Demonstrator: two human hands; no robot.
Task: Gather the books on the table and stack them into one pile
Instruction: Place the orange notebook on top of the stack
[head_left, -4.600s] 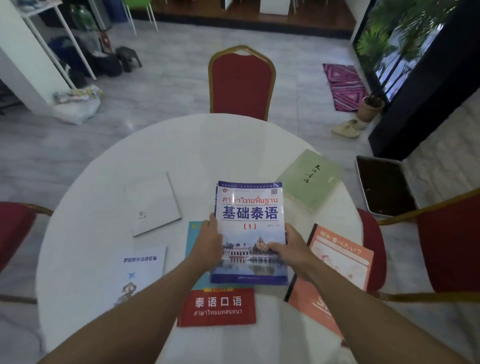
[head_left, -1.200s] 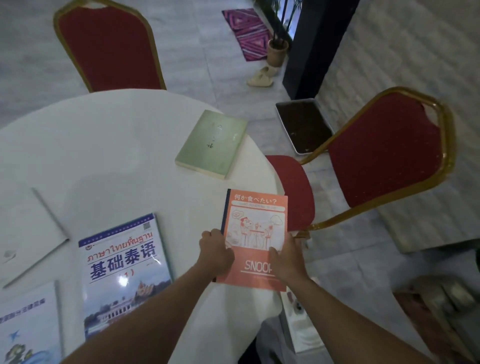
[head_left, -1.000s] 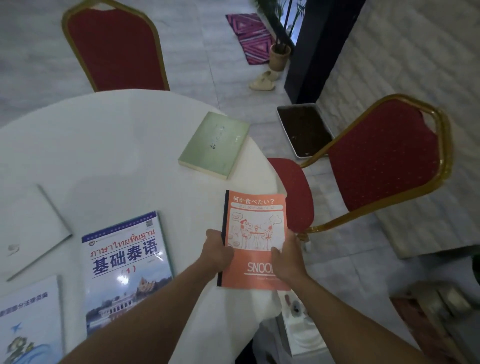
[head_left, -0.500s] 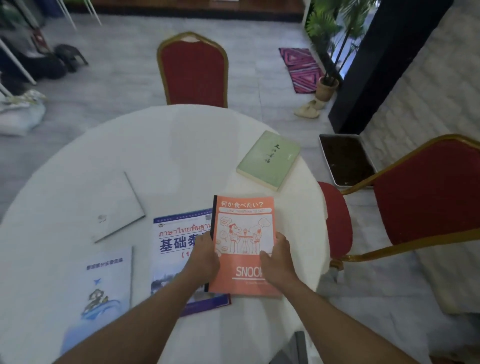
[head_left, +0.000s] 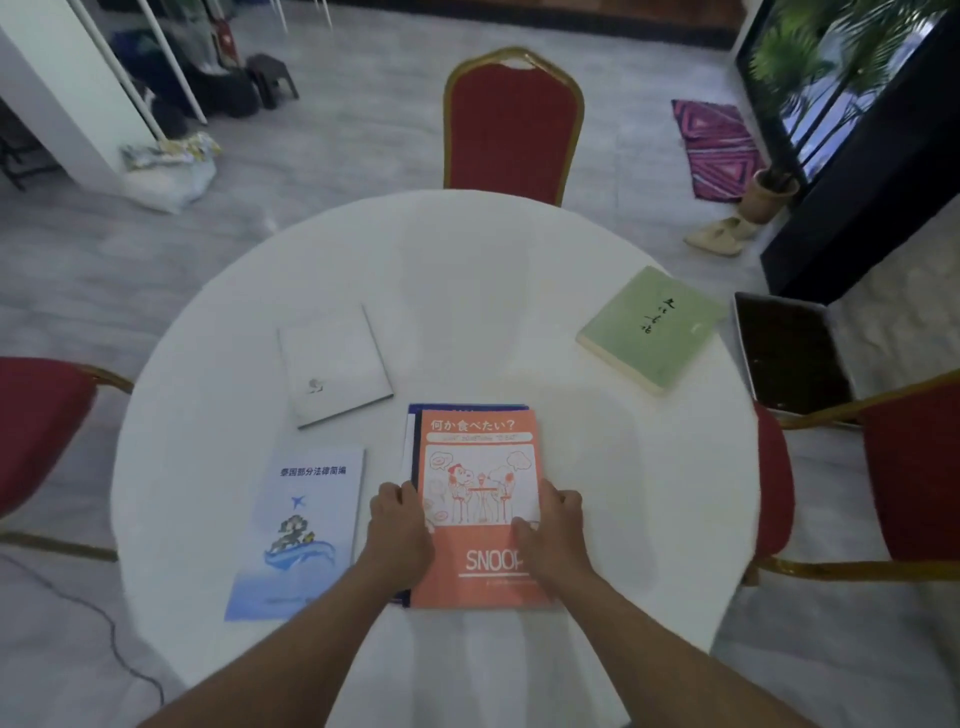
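I have the orange book (head_left: 480, 506) lying flat on top of the pile (head_left: 415, 410), near my edge of the round white table (head_left: 467, 291), and both hands are on it because I judge this to be the squaring-up step. My left hand (head_left: 400, 530) sits against the left edge with the fingers curled over the side of the stack, which lets it act as a stop; my right hand (head_left: 553, 530) lies on the right edge with the thumb resting on the cover and the fingers bent around the side. Neither hand is lifting; each is half-closed, pressing more than gripping. The blue edges of the books underneath peek out along the top and left, so the stack is not yet flush, which is probably why I am holding both sides at once. Three books remain apart from the pile: the pale blue booklet (head_left: 301, 535) just beside the pile on the left, the white book (head_left: 335, 364) behind that, and the green book (head_left: 652, 327) well apart near the right rim. I would take the blue booklet next, since it is closest. The green one overhangs toward the rim, so it could slip if dragged carelessly.
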